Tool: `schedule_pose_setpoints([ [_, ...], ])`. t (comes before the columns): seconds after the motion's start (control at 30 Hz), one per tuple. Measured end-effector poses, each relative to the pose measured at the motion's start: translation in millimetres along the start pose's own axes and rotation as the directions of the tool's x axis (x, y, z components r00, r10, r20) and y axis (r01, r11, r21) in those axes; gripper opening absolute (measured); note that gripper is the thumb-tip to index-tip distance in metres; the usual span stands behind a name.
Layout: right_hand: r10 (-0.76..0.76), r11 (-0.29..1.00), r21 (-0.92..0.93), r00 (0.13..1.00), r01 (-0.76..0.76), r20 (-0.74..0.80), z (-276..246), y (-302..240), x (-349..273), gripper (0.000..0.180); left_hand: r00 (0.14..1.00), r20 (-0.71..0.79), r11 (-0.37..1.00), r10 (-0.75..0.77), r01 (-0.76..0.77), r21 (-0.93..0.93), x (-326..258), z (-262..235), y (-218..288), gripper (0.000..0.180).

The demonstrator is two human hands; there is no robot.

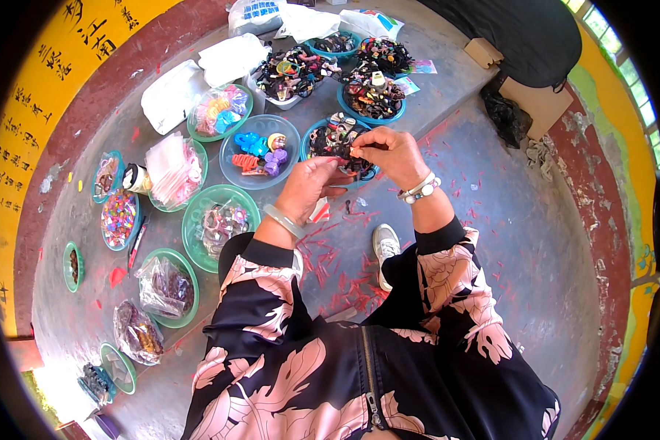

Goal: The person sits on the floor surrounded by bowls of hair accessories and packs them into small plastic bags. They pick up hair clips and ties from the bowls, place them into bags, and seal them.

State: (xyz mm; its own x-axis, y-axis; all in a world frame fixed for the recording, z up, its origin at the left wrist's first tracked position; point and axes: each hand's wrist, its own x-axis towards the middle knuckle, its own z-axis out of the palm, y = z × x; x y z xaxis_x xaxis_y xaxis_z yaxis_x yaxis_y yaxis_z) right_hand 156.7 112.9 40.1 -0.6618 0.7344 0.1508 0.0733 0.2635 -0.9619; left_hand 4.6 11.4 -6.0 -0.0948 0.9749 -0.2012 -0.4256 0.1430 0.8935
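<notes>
"Fingers first: what are they doing?"

"Right hand (394,155): thumb and forefinger meet in a pinch, though whatever sits between them is too small to make out. Left hand (312,187): fingers reach toward the other's tips, and I cannot tell whether they clamp anything."

"And the hair elastics (339,134)?"

"Heaped in a blue plastic basin (375,174), partly hidden behind the 2 hands."

"How would you do such fiddly work well?"

"I'd judge it wants the 2 sets of fingertips close together — left steadying, right doing the finer part — and held over the basin, so a dropped piece lands among the elastics. The beaded bracelet (420,189) on the right wrist could snag a loop; keep it lifted."

"What about materials?"

"The elastics look soft, dark and tangled, dotted with coloured trims. To their left, a clear plastic bowl (253,183) holds glossy blue ornaments (251,144), a ribbed orange-red coil (246,163) and a purple flower-shaped piece (274,161). Farther left, thin pink plastic sleeves (174,172) lie in a slick pile, just beside small multicoloured pieces (117,215) filling an oval blue basket (121,248). Narrow red scraps (356,288) litter the smooth grey floor (521,242)."
</notes>
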Motion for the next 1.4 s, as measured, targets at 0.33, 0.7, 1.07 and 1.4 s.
schedule_pose_setpoints([
  [0.33,-0.073,0.966,-0.246,0.996,0.083,0.050,8.5,-3.6,-2.1,0.010,0.999,0.020,0.999,-0.044,0.044,0.005,-1.2,0.4,5.0,0.027],
  [0.7,-0.298,0.830,-0.456,0.946,0.321,0.125,12.3,0.0,-5.0,0.006,0.998,0.011,0.997,-0.068,0.068,0.021,-3.6,4.8,7.1,0.028],
  [1.07,-0.237,0.832,-0.454,0.945,0.317,0.225,14.5,5.6,-5.7,0.005,0.999,0.015,0.998,-0.033,0.032,0.057,-1.6,2.5,1.9,0.028],
  [1.4,-0.189,0.846,-0.440,0.941,0.301,0.280,13.6,2.2,-6.5,0.005,0.999,0.024,0.999,-0.049,0.049,0.018,-1.9,2.4,-0.1,0.028],
])
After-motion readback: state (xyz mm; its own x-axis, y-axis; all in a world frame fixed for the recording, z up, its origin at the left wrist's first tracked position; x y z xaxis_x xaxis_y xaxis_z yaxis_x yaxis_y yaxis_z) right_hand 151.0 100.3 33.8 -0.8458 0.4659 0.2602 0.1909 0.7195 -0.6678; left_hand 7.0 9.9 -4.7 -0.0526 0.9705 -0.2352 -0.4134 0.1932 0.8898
